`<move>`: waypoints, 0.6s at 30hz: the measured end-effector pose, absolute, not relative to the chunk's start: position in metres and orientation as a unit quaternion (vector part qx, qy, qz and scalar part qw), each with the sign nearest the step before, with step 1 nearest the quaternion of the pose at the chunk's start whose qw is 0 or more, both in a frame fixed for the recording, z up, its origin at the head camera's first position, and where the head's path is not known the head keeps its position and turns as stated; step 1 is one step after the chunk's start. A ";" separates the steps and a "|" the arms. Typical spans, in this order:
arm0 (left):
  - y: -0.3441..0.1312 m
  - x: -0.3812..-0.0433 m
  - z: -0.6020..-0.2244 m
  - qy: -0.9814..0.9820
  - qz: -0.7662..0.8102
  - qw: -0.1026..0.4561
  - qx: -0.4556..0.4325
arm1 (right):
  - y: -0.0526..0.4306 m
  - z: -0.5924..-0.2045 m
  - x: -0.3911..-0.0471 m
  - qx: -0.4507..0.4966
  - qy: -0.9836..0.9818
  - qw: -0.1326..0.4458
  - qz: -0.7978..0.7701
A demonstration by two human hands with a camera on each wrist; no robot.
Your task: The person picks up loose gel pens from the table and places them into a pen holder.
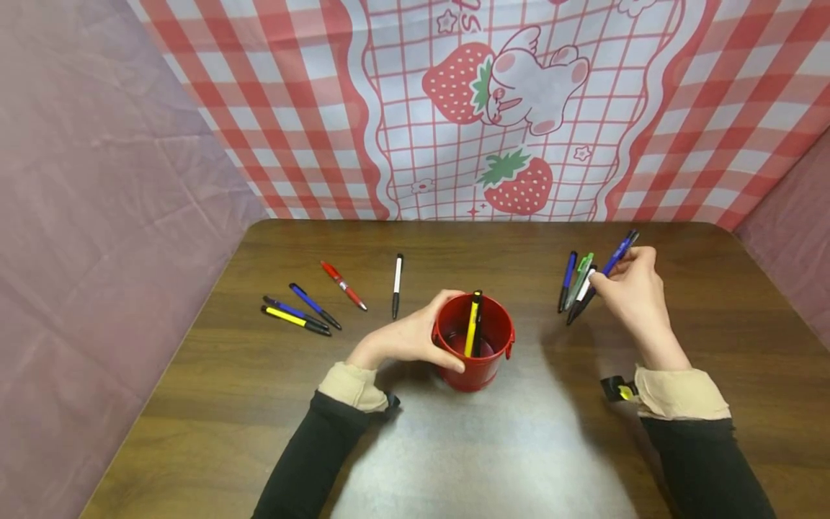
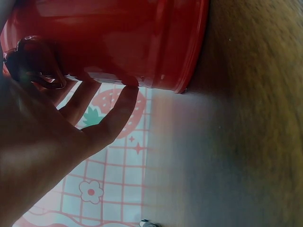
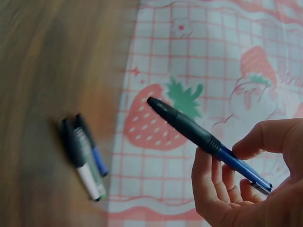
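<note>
My left hand [image 1: 408, 337] grips the side of a small red bucket [image 1: 476, 375], thumb at the near rim. Inside it a yellow pen [image 1: 471, 331] and a black pen [image 1: 479, 337] lean upright. In the left wrist view, fingers [image 2: 116, 113] lie along the bucket wall [image 2: 109, 42]. Over at the right, my right hand [image 1: 638, 303] pinches a blue pen [image 1: 618, 254] with a black grip, its black tip pointing away from the palm in the right wrist view. Close by lie a blue pen [image 1: 568, 280], a green pen [image 1: 583, 265] and a white pen [image 1: 586, 285].
Left of the bucket on the wooden table [image 1: 214, 404] lie a white pen [image 1: 398, 277], a red pen [image 1: 342, 283], two blue pens [image 1: 314, 305] and a yellow pen [image 1: 288, 316]. A checked strawberry cloth [image 1: 519, 108] hangs behind the table's far edge.
</note>
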State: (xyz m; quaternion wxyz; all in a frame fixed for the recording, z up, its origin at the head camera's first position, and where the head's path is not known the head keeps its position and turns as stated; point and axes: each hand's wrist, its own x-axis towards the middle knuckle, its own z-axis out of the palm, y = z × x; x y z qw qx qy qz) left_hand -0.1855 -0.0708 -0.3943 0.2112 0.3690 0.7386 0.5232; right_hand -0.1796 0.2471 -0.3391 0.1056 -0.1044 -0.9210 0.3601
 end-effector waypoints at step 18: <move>-0.070 -0.186 -0.396 0.739 0.523 0.213 0.367 | 0.209 -0.310 -0.156 -0.014 -0.887 0.172 0.428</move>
